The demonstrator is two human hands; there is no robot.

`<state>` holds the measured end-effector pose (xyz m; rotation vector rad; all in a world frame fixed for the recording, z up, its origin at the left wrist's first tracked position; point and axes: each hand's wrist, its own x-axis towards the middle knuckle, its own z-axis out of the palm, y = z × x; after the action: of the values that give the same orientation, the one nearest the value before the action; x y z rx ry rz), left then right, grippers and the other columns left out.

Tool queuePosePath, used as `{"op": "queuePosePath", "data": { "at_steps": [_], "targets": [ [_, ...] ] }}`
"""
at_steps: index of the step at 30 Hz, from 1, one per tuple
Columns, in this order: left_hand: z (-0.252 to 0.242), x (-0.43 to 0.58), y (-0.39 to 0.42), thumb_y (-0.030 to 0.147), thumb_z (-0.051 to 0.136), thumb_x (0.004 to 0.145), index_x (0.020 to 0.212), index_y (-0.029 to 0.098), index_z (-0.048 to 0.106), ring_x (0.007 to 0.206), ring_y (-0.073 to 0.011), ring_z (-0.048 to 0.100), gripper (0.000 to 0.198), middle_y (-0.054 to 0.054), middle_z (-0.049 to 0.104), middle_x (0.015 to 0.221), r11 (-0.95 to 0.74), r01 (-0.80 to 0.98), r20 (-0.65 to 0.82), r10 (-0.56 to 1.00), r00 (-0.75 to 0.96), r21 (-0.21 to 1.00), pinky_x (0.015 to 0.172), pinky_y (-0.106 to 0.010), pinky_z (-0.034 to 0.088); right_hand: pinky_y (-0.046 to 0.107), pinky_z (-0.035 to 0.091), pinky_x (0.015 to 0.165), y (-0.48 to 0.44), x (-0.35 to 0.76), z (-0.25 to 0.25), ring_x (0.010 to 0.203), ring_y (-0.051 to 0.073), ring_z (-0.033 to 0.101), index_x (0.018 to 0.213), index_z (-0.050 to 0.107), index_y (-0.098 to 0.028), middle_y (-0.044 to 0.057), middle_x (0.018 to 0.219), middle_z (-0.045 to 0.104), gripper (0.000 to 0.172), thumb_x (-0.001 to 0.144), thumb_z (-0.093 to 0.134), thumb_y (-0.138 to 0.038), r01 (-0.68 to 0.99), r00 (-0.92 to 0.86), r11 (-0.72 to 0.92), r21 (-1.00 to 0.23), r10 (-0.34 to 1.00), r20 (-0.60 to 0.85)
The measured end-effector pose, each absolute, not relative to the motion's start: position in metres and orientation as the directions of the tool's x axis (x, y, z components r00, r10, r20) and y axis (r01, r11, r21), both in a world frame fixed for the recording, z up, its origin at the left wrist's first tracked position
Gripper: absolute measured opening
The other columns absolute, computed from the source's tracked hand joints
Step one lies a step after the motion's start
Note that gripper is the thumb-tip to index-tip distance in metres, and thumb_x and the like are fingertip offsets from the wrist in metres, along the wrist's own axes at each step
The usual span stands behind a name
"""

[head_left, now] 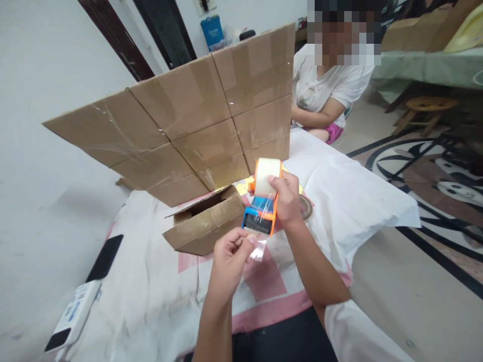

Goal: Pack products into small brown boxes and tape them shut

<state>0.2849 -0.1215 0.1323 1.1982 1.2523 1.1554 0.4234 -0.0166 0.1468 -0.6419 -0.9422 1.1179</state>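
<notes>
My right hand (pixel 289 198) is wrapped round an orange and blue tape dispenser (pixel 258 222) with a wide roll of clear tape, its thumb on the roll. At the dispenser's front end, my left hand (pixel 234 250) pinches the loose end of the clear tape (pixel 258 248). Just beyond my left hand lies a small cardboard box (pixel 207 229) with its top flaps apart. Behind it stands a wall of stacked cardboard boxes (pixel 204 146), with strips of shiny clear tape across them. A roll of tape (pixel 306 207) lies partly hidden behind my right wrist.
A white and pink cloth (pixel 151 281) covers the table. At its left edge are a black phone-like slab (pixel 105 257) and a white device (pixel 73 314). Across the table sits a person (pixel 320 95) in a white shirt. A wooden stool (pixel 430 106) stands at the right.
</notes>
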Motion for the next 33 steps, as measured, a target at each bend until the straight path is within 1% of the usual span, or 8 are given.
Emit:
{"op": "queuePosePath", "data": {
  "at_steps": [6, 13, 17, 20, 24, 28, 31, 33],
  "targets": [
    [0.132, 0.287, -0.123, 0.043, 0.069, 0.086, 0.071, 0.018, 0.06, 0.048, -0.0067, 0.036, 0.03, 0.007, 0.044, 0.052, 0.014, 0.021, -0.014, 1.0, -0.019, 1.0, 0.049, -0.021, 0.028, 0.029, 0.054, 0.054, -0.02, 0.422, 0.151, 0.054, 0.015, 0.058, 0.066, 0.052, -0.021, -0.002, 0.055, 0.052, 0.022, 0.08, 0.061, -0.036, -0.53, 0.121, 0.279, -0.801, 0.96, 0.254],
    [0.137, 0.284, -0.119, 0.045, 0.067, 0.086, 0.072, 0.017, 0.059, 0.05, -0.0068, 0.032, 0.032, 0.007, 0.04, 0.053, 0.077, 0.067, -0.08, 0.996, 0.044, 0.995, 0.049, -0.021, 0.026, 0.028, 0.05, 0.051, -0.019, 0.423, 0.144, 0.055, 0.016, 0.056, 0.069, 0.053, -0.021, -0.001, 0.055, 0.051, 0.022, 0.082, 0.06, -0.037, -0.406, 0.214, 0.339, -0.849, 0.938, 0.273],
    [0.137, 0.279, -0.118, 0.049, 0.064, 0.089, 0.08, 0.017, 0.059, 0.052, -0.007, 0.029, 0.034, 0.008, 0.038, 0.057, 0.108, 0.088, -0.117, 0.988, 0.103, 0.99, 0.05, -0.021, 0.024, 0.028, 0.047, 0.051, -0.018, 0.423, 0.142, 0.055, 0.016, 0.054, 0.07, 0.054, -0.021, -0.001, 0.055, 0.051, 0.023, 0.082, 0.06, -0.039, -0.358, 0.201, 0.332, -0.873, 0.94, 0.275],
    [0.136, 0.278, -0.119, 0.049, 0.062, 0.091, 0.081, 0.016, 0.058, 0.054, -0.0071, 0.029, 0.034, 0.008, 0.036, 0.059, 0.106, 0.103, -0.121, 0.981, 0.153, 0.989, 0.051, -0.021, 0.024, 0.028, 0.046, 0.05, -0.019, 0.423, 0.143, 0.054, 0.016, 0.053, 0.071, 0.054, -0.021, -0.002, 0.056, 0.051, 0.023, 0.082, 0.059, -0.041, -0.351, 0.19, 0.319, -0.881, 0.945, 0.266],
    [0.134, 0.285, -0.12, 0.048, 0.061, 0.092, 0.076, 0.017, 0.054, 0.055, -0.0069, 0.027, 0.036, 0.007, 0.033, 0.06, 0.078, 0.063, -0.086, 0.988, 0.126, 0.995, 0.05, -0.021, 0.023, 0.028, 0.046, 0.049, -0.019, 0.426, 0.148, 0.051, 0.015, 0.051, 0.07, 0.052, -0.022, -0.003, 0.053, 0.047, 0.021, 0.081, 0.059, -0.039, -0.388, 0.185, 0.288, -0.876, 0.955, 0.232],
    [0.132, 0.293, -0.12, 0.046, 0.062, 0.091, 0.075, 0.017, 0.054, 0.054, -0.0065, 0.026, 0.035, 0.007, 0.034, 0.06, 0.06, 0.017, -0.061, 0.992, 0.111, 0.998, 0.05, -0.021, 0.021, 0.027, 0.046, 0.048, -0.021, 0.429, 0.151, 0.046, 0.013, 0.047, 0.067, 0.049, -0.022, -0.004, 0.052, 0.044, 0.021, 0.08, 0.059, -0.035, -0.453, 0.162, 0.262, -0.852, 0.964, 0.21],
    [0.132, 0.292, -0.12, 0.045, 0.062, 0.091, 0.075, 0.016, 0.056, 0.054, -0.0065, 0.027, 0.034, 0.007, 0.035, 0.06, 0.061, 0.019, -0.063, 0.991, 0.12, 0.998, 0.05, -0.021, 0.022, 0.027, 0.047, 0.048, -0.022, 0.43, 0.152, 0.047, 0.013, 0.048, 0.067, 0.049, -0.022, -0.004, 0.052, 0.045, 0.021, 0.079, 0.06, -0.036, -0.458, 0.154, 0.249, -0.854, 0.968, 0.2],
    [0.135, 0.291, -0.12, 0.045, 0.062, 0.091, 0.08, 0.015, 0.061, 0.054, -0.0065, 0.028, 0.032, 0.007, 0.036, 0.06, 0.06, 0.027, -0.063, 0.991, 0.122, 0.998, 0.05, -0.021, 0.022, 0.027, 0.047, 0.048, -0.022, 0.43, 0.152, 0.047, 0.013, 0.048, 0.068, 0.05, -0.022, -0.004, 0.052, 0.046, 0.021, 0.079, 0.06, -0.036, -0.465, 0.148, 0.25, -0.85, 0.968, 0.203]
  ]
}}
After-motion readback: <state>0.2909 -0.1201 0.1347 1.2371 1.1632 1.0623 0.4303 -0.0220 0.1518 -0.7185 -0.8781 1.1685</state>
